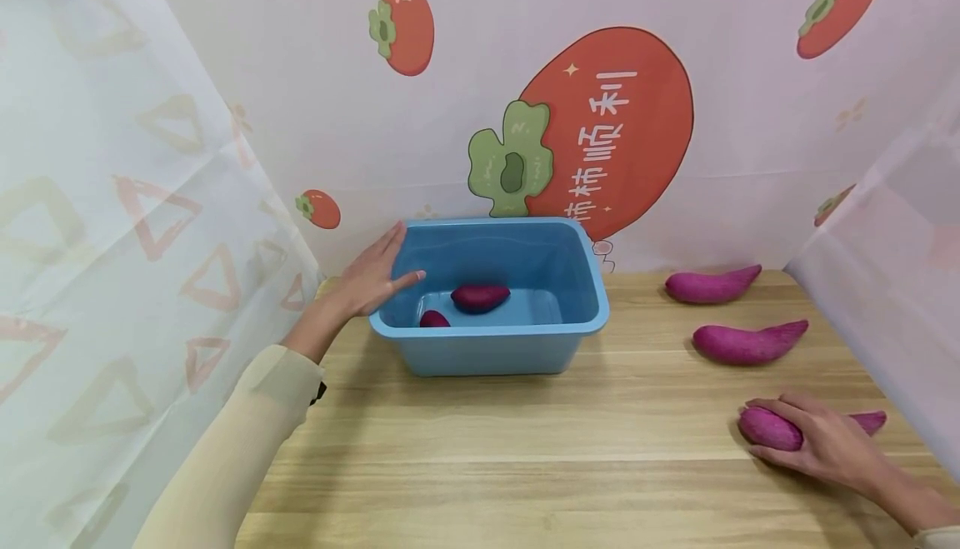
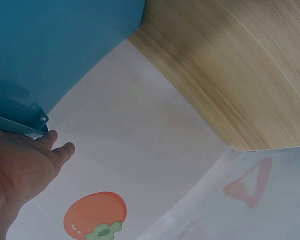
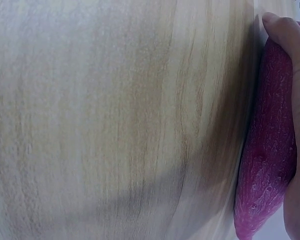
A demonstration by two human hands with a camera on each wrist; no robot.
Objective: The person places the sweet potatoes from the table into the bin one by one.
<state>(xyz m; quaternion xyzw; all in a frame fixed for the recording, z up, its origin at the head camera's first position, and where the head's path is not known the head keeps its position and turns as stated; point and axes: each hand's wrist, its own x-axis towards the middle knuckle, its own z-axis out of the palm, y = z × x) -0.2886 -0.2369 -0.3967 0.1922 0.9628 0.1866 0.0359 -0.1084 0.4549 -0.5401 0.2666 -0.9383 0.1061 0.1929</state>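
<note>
In the head view my right hand (image 1: 823, 441) grips a purple sweet potato (image 1: 770, 429) lying on the wooden table. The tail pokes out behind the hand. The right wrist view shows the thumb and palm against the sweet potato (image 3: 270, 135). My left hand (image 1: 373, 276) holds the left rim of a blue plastic tub (image 1: 487, 353), thumb over the inside and fingers along the outer side. Two fingertips (image 2: 65, 151) show just outside the rim in the left wrist view. Inside the tub lie a dark purple sweet potato (image 1: 480, 298) and part of another (image 1: 433, 319).
Two more purple sweet potatoes lie behind the right hand, one nearer (image 1: 742, 344) and one farther back (image 1: 711, 286). White printed cloth (image 1: 300, 49) walls the wooden table (image 1: 480, 466) at the back and both sides. The tub stands close to the back cloth.
</note>
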